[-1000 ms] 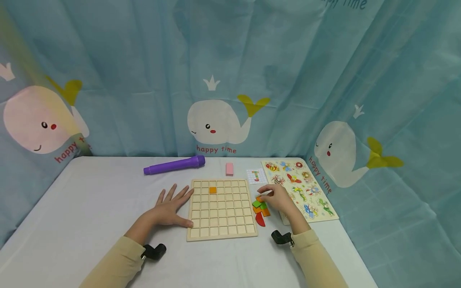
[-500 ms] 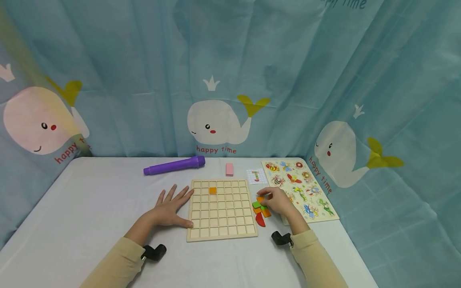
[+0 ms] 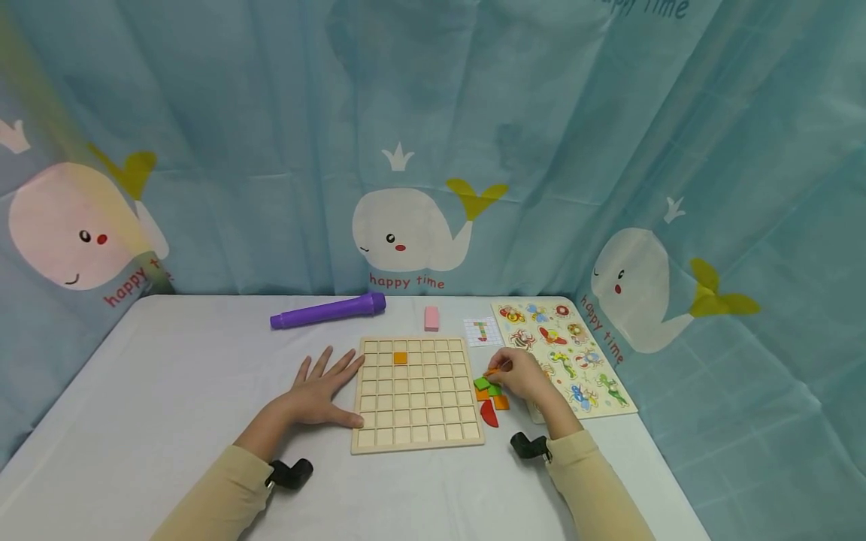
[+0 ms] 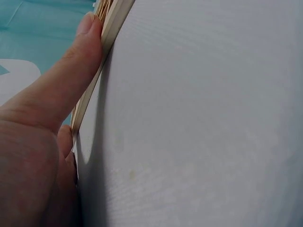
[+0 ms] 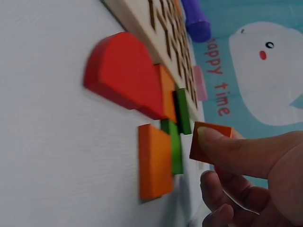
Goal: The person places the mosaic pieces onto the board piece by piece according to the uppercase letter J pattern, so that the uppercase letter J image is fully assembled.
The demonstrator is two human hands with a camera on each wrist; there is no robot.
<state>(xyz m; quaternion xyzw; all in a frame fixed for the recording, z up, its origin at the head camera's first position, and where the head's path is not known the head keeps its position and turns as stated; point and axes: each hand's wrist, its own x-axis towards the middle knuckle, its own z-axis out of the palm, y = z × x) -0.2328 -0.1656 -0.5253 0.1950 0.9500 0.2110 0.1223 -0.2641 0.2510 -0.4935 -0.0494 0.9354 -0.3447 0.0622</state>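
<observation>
My right hand pinches an orange square tile between thumb and fingers, raised off the table in the right wrist view. Beside it lie a few loose pieces: green tiles, orange tiles and a red rounded piece. The wooden grid board is left of this group. One orange tile sits in a cell of its second row from the back. My left hand is spread, thumb and fingertips resting on the board's left edge; the left wrist view shows the thumb on the rim.
Behind the board lie a purple microphone-shaped stick and a pink block. A small gridded card with a coloured pattern is at the back right. Next to it lies a board of animal pictures, partly behind the right hand.
The right hand has picked an orange tile up from the pile, lifting it slightly. The left hand and the grid board have stayed in place.
</observation>
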